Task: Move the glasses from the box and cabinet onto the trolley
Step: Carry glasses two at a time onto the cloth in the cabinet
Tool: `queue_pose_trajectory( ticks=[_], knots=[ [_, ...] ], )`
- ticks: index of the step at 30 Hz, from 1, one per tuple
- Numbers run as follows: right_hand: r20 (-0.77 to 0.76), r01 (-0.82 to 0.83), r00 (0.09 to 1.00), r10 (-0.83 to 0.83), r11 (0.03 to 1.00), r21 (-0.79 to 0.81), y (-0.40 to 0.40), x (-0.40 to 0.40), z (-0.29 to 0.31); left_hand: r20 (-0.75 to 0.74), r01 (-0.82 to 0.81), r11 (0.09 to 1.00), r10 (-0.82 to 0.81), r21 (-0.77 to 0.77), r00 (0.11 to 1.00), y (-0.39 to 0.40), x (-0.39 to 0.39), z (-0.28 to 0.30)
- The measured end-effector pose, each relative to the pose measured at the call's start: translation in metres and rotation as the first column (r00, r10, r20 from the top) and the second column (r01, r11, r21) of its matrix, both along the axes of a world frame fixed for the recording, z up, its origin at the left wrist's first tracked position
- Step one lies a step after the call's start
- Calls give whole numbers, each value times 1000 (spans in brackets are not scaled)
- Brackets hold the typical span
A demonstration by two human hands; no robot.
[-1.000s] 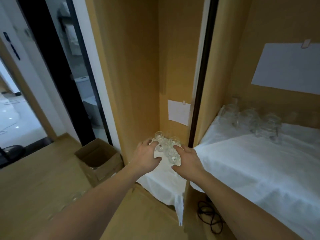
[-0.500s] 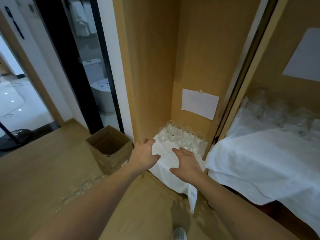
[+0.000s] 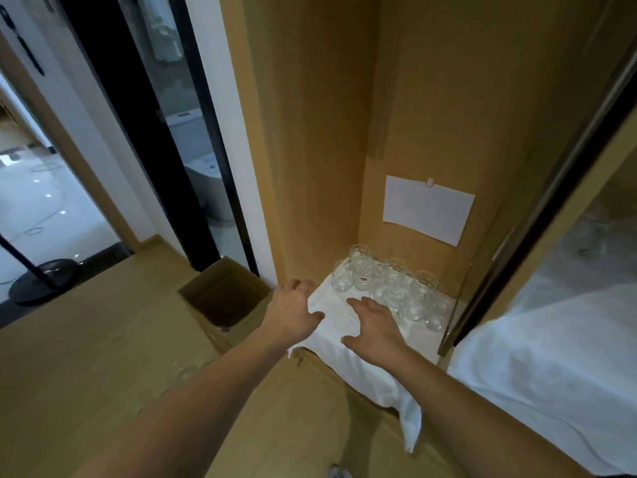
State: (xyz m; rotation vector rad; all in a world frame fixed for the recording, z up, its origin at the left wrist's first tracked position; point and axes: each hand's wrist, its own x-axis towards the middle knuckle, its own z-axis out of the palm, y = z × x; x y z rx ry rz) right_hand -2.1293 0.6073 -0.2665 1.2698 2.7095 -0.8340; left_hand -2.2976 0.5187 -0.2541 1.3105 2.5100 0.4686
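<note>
Several clear glasses (image 3: 386, 284) stand clustered on a white cloth (image 3: 348, 339) covering the low shelf of the wooden cabinet (image 3: 324, 132). My left hand (image 3: 293, 310) hovers at the cloth's left edge with relaxed fingers, holding nothing. My right hand (image 3: 374, 326) is spread over the cloth just in front of the glasses, empty too. An open cardboard box (image 3: 225, 298) sits on the floor left of the cabinet, with a glass rim barely showing inside. A few more glasses (image 3: 188, 369) lie faintly visible on the wooden floor near my left forearm.
A white sheet of paper (image 3: 427, 208) is clipped to the cabinet's back wall. To the right, past a dark sliding frame (image 3: 537, 215), another cloth-covered shelf (image 3: 551, 367) extends. A black stand base (image 3: 44, 282) sits by the doorway at left.
Both hands have let go of the glasses they held together and drawn back over the cloth. The view has swung left and down since a second ago.
</note>
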Motion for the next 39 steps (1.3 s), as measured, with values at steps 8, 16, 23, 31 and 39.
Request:
queue_pose_trajectory(
  ticks=[8,16,23,31,39],
  knots=[
    [5,66,998,-66,996,-55,72,-28,-14,-15,93,994,-94,-55,995,77,-37,-8],
    [27,132,991,-131,989,-68,123,-51,-32,36,156,984,-154,-90,987,136,-63,-21],
    [56,191,981,-185,972,-140,146,-63,-53,95,221,965,-209,-142,973,166,-82,-41],
    [95,317,947,-306,940,-125,177,-93,-72,141,325,928,-302,-183,943,216,-120,-60],
    [173,436,896,-410,885,-161,194,-113,-96,238,387,910,-347,-148,907,258,-156,-83]
  ],
)
